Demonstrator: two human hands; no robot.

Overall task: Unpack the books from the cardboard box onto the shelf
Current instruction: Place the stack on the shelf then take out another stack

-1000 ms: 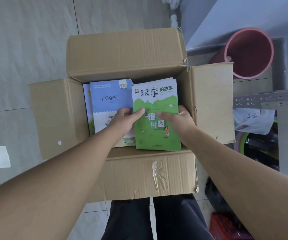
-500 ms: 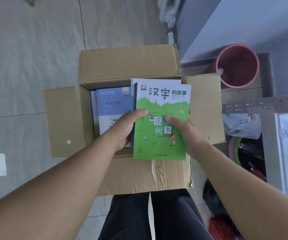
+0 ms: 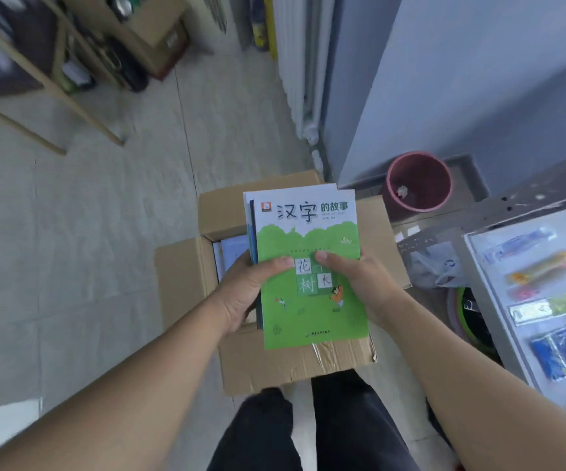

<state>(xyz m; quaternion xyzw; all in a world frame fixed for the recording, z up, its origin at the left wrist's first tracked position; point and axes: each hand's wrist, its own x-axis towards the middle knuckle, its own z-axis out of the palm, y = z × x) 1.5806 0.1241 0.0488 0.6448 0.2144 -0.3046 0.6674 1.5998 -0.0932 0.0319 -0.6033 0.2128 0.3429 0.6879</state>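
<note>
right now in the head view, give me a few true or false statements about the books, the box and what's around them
1. Both hands hold a stack of books topped by the green book. True: the left hand and right hand each have a grip on it, thumbs on the cover.
2. The cardboard box is empty. False: a pale blue book lies inside.
3. The pink bin stands left of the box. False: it stands to the right.
4. The shelf at right already holds books. False: only packaged items show there.
5. The box flaps are open. True.
</note>
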